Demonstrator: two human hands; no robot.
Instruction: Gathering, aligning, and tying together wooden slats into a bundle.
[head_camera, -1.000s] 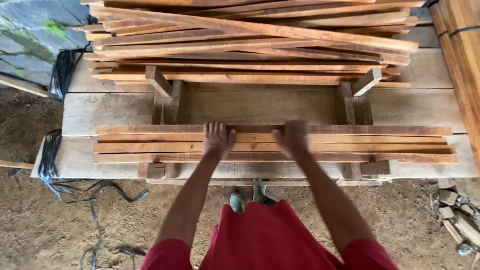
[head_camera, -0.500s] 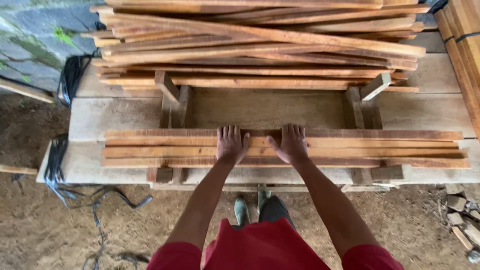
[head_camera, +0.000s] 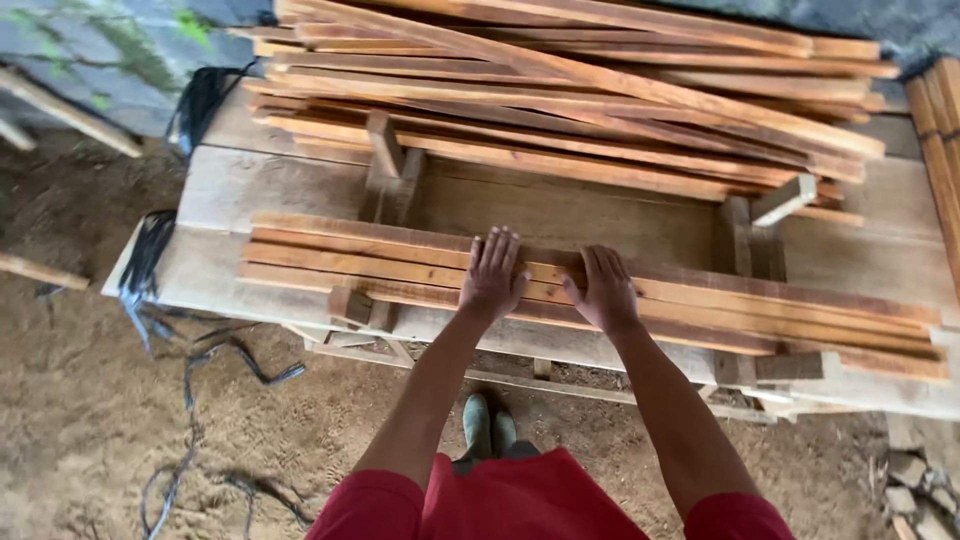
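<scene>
View: looking down from the person's head at two bare arms reaching forward over a rough wooden workbench (head_camera: 230, 180) standing on a dirt floor (head_camera: 90, 420).

Left hand: the left hand (head_camera: 492, 275) is lying flat, palm down, fingers spread and straight — not gripping anything, only pressing on the top of the near slats (head_camera: 330, 260).

Right hand: the right hand (head_camera: 602, 290) is resting flat just beside the left, fingers stretched forward and unclenched, also pressing down on the same slats.

Near slats: a row of long, thin reddish strips is lying side by side along the front of the bench, edges touching, running left to right. The flat palms appear to be keeping them level and snug against one another.

Supports: short wooden blocks (head_camera: 350, 305) are sitting under the row near each end, apparently lifting it off the bench top.

Far pile: a loose, criss-crossed heap of similar strips (head_camera: 600, 100) is lying at the back of the bench, well apart from the hands.

Surroundings: black straps (head_camera: 150, 260) are hanging off the left corner — green boots (head_camera: 488, 425) are showing below, between the arms.
</scene>
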